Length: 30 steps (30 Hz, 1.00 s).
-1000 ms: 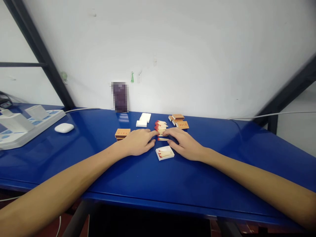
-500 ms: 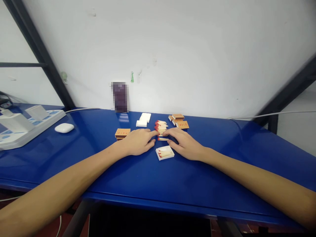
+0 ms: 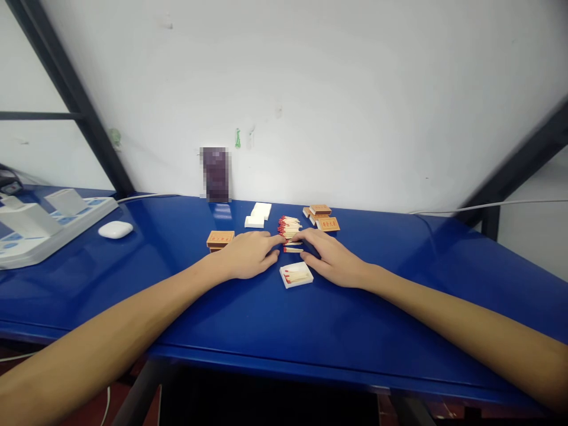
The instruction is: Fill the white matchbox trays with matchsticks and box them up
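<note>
A pile of red-tipped matches (image 3: pixel 290 227) lies in the middle of the blue table, heads to the left. My left hand (image 3: pixel 252 254) rests at the left of the pile, its index fingertip at the match heads, thumb apart. From the right, my right hand (image 3: pixel 331 257) has its index fingertip at the sticks' plain ends, thumb lower by a small separate group of matches (image 3: pixel 293 250). Neither hand grips anything; the fingers are stretched out. Nearer to me sits an open white matchbox tray (image 3: pixel 296 284) with several matches inside.
Orange matchboxes (image 3: pixel 220 238) are stacked left of my left hand; more orange matchbox covers (image 3: pixel 328 224) lie behind my right hand. White trays (image 3: pixel 254 222) are at the back. A white rounded case (image 3: pixel 115 229) and a power strip (image 3: pixel 66 236) stand at left, a pixelated dark object (image 3: pixel 217 176) against the wall.
</note>
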Each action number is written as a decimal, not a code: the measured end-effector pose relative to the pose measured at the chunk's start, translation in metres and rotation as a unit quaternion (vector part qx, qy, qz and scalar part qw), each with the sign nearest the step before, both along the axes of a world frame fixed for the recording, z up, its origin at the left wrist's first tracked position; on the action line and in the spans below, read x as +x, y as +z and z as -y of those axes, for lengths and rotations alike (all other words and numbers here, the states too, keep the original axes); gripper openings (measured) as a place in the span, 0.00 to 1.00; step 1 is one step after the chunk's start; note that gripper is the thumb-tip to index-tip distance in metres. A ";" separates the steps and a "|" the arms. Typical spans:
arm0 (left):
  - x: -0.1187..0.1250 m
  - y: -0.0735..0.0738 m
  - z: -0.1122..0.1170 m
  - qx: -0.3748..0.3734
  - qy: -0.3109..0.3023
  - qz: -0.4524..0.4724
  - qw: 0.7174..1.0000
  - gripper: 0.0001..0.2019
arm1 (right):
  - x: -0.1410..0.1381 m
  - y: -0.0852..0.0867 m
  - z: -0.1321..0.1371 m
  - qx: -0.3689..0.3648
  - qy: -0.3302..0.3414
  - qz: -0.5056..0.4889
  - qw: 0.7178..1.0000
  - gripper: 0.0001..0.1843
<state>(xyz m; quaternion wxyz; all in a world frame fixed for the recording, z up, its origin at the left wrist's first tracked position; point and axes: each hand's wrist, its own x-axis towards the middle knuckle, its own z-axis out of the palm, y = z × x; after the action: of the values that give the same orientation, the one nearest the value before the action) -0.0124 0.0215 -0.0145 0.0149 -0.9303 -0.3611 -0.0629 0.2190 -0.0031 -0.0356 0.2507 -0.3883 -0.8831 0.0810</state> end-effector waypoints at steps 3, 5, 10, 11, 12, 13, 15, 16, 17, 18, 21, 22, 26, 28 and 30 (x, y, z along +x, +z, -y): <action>0.000 0.000 0.000 0.000 -0.002 0.000 1.000 0.20 | 0.000 0.000 0.000 -0.002 -0.001 0.000 1.000 0.16; -0.001 -0.001 0.000 0.002 -0.005 0.000 1.000 0.20 | 0.000 0.000 0.000 -0.003 -0.004 0.001 1.000 0.16; -0.001 0.001 0.000 -0.003 -0.003 0.001 1.000 0.20 | 0.000 0.000 0.001 0.004 -0.008 0.004 1.000 0.16; 0.000 0.001 0.001 -0.003 -0.003 0.000 1.000 0.20 | 0.000 0.000 0.001 0.005 -0.008 0.005 1.000 0.16; 0.000 0.001 0.001 -0.003 -0.005 0.000 1.000 0.20 | 0.000 0.000 0.000 0.007 -0.008 0.006 1.000 0.16; 0.000 0.001 0.001 -0.002 -0.007 0.001 1.000 0.20 | 0.000 0.000 0.000 0.009 -0.007 0.006 1.000 0.16; 0.000 0.001 0.000 0.000 -0.009 0.003 1.000 0.20 | 0.000 0.000 0.000 0.012 -0.005 0.006 1.000 0.16; 0.000 0.001 0.000 0.000 -0.009 0.003 1.000 0.20 | 0.000 0.000 0.000 0.012 -0.004 0.007 1.000 0.16; 0.000 0.001 0.001 0.001 -0.009 0.003 1.000 0.20 | 0.000 0.000 0.001 0.010 -0.004 0.007 1.000 0.16; 0.000 0.001 0.001 0.001 -0.008 0.002 1.000 0.20 | 0.000 0.000 0.001 0.010 -0.005 0.009 1.000 0.16; 0.000 0.002 0.001 0.000 -0.006 -0.001 1.000 0.20 | -0.001 0.001 0.001 0.014 -0.004 0.010 1.000 0.16; 0.000 0.002 0.002 0.000 -0.005 -0.003 1.000 0.20 | -0.001 0.001 0.002 0.017 -0.002 0.010 1.000 0.16; 0.000 0.003 0.001 -0.001 -0.007 -0.004 1.000 0.20 | -0.001 0.000 0.001 0.024 0.004 0.006 1.000 0.15; 0.000 0.002 0.001 0.000 -0.008 -0.003 1.000 0.20 | -0.001 0.000 0.001 0.023 0.004 0.008 1.000 0.15; 0.000 0.002 0.001 0.001 -0.008 -0.001 1.000 0.20 | -0.001 0.000 0.001 0.023 0.002 0.008 1.000 0.15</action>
<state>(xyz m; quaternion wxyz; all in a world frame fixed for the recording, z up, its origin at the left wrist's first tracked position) -0.0128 0.0203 -0.0127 0.0158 -0.9331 -0.3537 -0.0625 0.2184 -0.0042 -0.0356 0.2520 -0.3809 -0.8877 0.0582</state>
